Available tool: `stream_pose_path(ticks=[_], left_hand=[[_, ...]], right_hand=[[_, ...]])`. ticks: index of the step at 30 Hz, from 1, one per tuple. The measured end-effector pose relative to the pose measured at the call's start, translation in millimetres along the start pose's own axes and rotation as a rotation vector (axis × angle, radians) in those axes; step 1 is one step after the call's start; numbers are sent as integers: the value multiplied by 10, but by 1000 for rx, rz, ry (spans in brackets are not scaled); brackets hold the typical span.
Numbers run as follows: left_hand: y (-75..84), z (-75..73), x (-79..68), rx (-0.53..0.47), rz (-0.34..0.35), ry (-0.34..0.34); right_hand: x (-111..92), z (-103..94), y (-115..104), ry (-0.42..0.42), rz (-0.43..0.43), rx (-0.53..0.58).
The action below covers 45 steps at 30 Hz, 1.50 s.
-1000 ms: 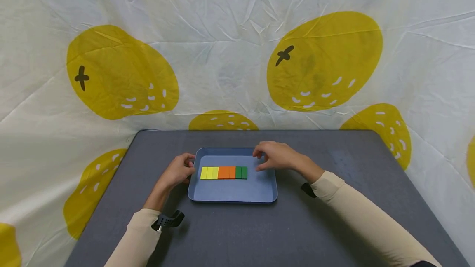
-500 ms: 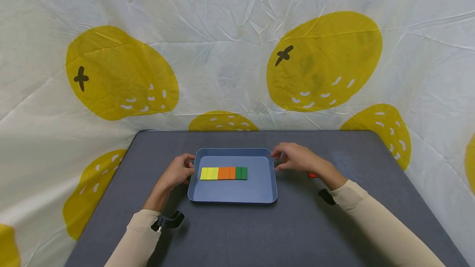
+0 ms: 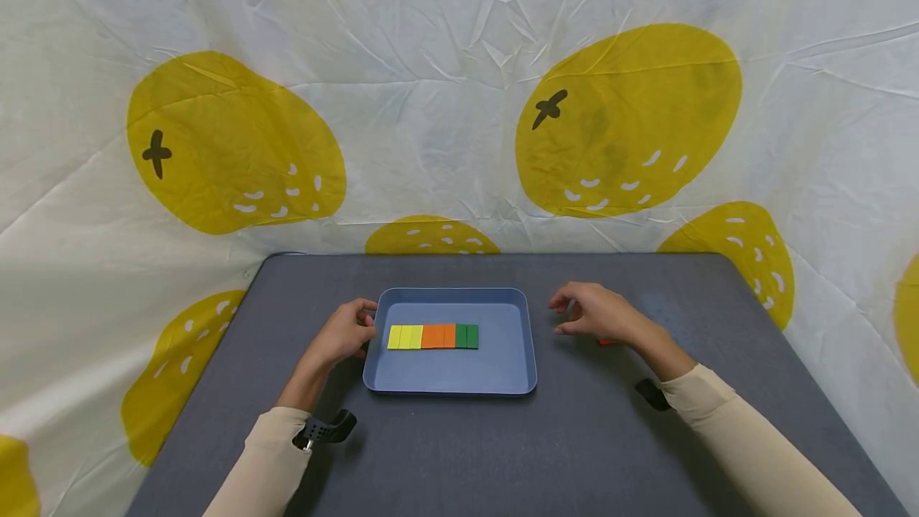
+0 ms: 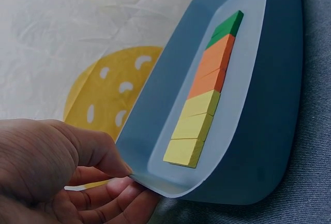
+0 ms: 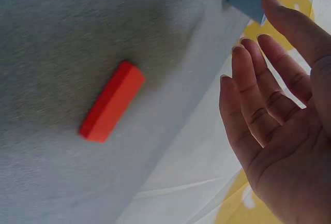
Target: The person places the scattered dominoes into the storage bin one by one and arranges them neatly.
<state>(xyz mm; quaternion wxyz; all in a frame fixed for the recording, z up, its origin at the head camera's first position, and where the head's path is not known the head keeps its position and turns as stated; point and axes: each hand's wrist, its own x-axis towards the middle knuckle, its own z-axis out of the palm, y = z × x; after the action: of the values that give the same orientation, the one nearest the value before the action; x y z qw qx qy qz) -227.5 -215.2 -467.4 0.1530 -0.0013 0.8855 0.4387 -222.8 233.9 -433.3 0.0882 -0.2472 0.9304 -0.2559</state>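
A blue tray lies on the table holding one straight row of small blocks: yellow blocks on the left, orange blocks in the middle, green blocks on the right. My left hand pinches the tray's left rim between thumb and fingers, as the left wrist view shows. Off the tray's right side, my right hand is above the table with loosely bent fingers and nothing in them. Below it on the table lies a red block, mostly hidden by that hand in the head view.
The dark grey table extends around the tray. Behind it hangs a white cloth with large yellow fruit prints. Dark straps circle both wrists, beside beige sleeves.
My right hand has moved right, from over the tray to beyond its right rim. The red block has come partly into sight beneath it. The left hand and the row stay put.
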Motion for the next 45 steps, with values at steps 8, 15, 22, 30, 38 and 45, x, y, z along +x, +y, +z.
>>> stream_pose_path(ticks=[8, 15, 22, 30, 38, 45], left_hand=[[-10, -4, -4, -1, 9, -2], [-3, -3, -4, -8, 7, 0], [-8, 2, -13, -11, 4, 0], [-16, 4, 1, -7, 3, -1], [0, 4, 5, -11, -12, 1], [-6, 9, 4, -3, -11, 3]], right_hand=[[-129, 6, 162, 10, 36, 15], [-266, 14, 307, 31, 91, -5], [-405, 68, 423, 98, 144, -131], [-487, 113, 499, 126, 228, -160], [-461, 113, 489, 148, 115, -146], [-441, 134, 502, 148, 56, -115]])
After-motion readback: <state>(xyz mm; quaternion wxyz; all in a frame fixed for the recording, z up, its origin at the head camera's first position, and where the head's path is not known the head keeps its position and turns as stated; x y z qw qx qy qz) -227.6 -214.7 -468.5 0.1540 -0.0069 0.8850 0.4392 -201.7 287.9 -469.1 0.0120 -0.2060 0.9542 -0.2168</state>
